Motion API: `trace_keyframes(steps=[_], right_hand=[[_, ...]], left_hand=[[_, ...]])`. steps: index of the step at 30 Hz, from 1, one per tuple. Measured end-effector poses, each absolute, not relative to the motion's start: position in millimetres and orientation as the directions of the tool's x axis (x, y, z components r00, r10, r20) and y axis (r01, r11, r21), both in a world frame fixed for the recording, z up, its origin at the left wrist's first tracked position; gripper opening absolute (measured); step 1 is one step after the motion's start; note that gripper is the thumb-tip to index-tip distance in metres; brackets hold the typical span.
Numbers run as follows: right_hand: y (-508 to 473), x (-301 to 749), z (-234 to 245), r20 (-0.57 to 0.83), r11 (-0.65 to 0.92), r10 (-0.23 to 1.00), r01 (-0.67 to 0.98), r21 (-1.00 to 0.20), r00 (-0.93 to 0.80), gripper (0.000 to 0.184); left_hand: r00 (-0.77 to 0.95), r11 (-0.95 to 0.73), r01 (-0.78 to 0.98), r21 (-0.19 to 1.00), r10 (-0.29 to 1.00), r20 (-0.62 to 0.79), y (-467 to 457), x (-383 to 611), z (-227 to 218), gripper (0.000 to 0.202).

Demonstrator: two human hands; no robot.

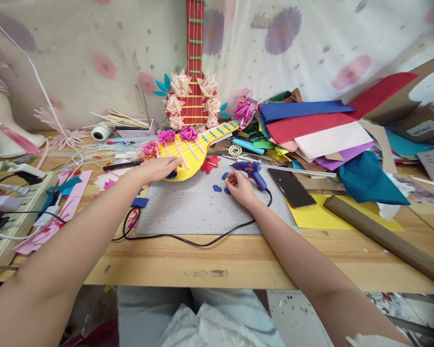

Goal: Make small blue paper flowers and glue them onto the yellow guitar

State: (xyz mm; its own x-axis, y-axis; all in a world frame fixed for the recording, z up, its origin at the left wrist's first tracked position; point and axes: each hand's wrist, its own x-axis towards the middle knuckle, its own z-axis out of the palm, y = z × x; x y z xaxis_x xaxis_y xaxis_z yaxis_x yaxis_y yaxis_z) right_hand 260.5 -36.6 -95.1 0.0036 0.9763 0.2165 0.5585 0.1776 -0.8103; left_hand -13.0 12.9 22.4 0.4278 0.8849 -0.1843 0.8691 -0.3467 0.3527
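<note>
A yellow toy lute (188, 161) with pink strings and magenta flowers lies tilted across the grey cutting mat. Stretched over its lower left body, my left hand (162, 169) touches it, with a dark blue piece (171, 175) partly hidden under the fingers. My right hand (240, 189) hovers low over the mat with thumb and fingertips pinched together; what is between them is too small to make out. Small blue felt-like cutouts (217, 188) lie around those fingertips. Just behind the right hand rests a blue glue gun (249, 169), its nozzle pointing left.
The glue gun's black cord (202, 245) loops across the cutting mat (188, 217). A phone (291, 187) and a brown roll (376, 231) lie right, below stacked coloured sheets (318, 125). A red instrument (195, 91) stands behind. At left is a power strip (29, 217).
</note>
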Motion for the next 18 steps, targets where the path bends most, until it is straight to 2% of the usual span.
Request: trace_keyframes(steps=[7, 13, 18], right_hand=[[-37, 260, -95, 0.206, 0.167, 0.979, 0.565, -0.808, 0.005, 0.013], [-38, 260, -94, 0.198, 0.157, 0.98, 0.561, -0.813, 0.013, 0.012], [-37, 261, -93, 0.197, 0.166, 0.98, 0.563, -0.81, -0.005, 0.011]], left_hand=[[0.442, -0.348, 0.796, 0.496, 0.893, -0.084, 8, -10, 13, 0.047], [0.44, -0.342, 0.746, 0.571, 0.897, -0.038, 13, -17, 11, 0.049], [0.35, -0.424, 0.607, 0.672, 0.902, 0.252, 6, 6, 14, 0.044]])
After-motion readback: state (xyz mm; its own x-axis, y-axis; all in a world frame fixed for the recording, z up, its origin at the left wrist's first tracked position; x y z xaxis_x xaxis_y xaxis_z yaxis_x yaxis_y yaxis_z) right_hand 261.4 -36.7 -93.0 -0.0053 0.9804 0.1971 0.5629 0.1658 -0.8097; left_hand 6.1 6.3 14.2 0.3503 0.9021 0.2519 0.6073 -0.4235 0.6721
